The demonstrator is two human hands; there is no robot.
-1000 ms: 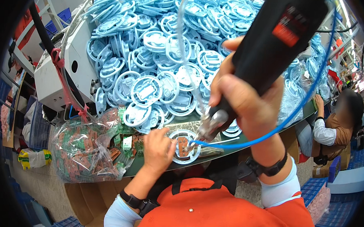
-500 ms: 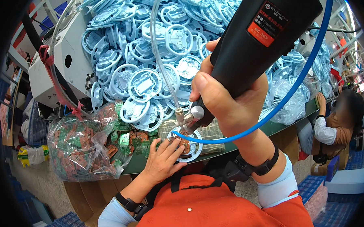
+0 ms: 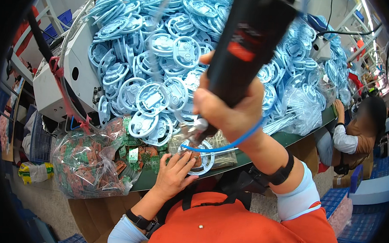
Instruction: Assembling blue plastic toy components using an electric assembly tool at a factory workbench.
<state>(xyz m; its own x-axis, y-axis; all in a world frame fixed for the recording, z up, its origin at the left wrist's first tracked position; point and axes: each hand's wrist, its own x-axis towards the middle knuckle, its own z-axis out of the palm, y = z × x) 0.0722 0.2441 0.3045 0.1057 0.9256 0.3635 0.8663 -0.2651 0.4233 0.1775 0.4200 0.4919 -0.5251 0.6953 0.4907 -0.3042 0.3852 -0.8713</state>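
My right hand (image 3: 229,112) is wrapped round a black electric screwdriver (image 3: 245,50), held tip down and smeared by motion. At its lower end are a silver metal fitting (image 3: 197,127) and a blue hose (image 3: 241,142). Below sits a light-blue plastic wheel-shaped part (image 3: 209,160) with a small reddish-brown circuit board (image 3: 197,158) in it. My left hand (image 3: 172,176) lies with its fingers spread, fingertips against the near left side of this part. Whether the screwdriver's tip touches the board is hidden.
Light-blue plastic parts (image 3: 152,98) are heaped across the green bench (image 3: 145,185). A clear bag of circuit boards (image 3: 88,164) stands at the left, loose green boards (image 3: 133,155) beside it. A grey-white machine (image 3: 59,83) stands behind. A co-worker (image 3: 354,135) sits at the right.
My right hand has moved left with the screwdriver, which now stands lower in the picture's upper part. The clear tube has swung left. My left hand stays at the plastic part.
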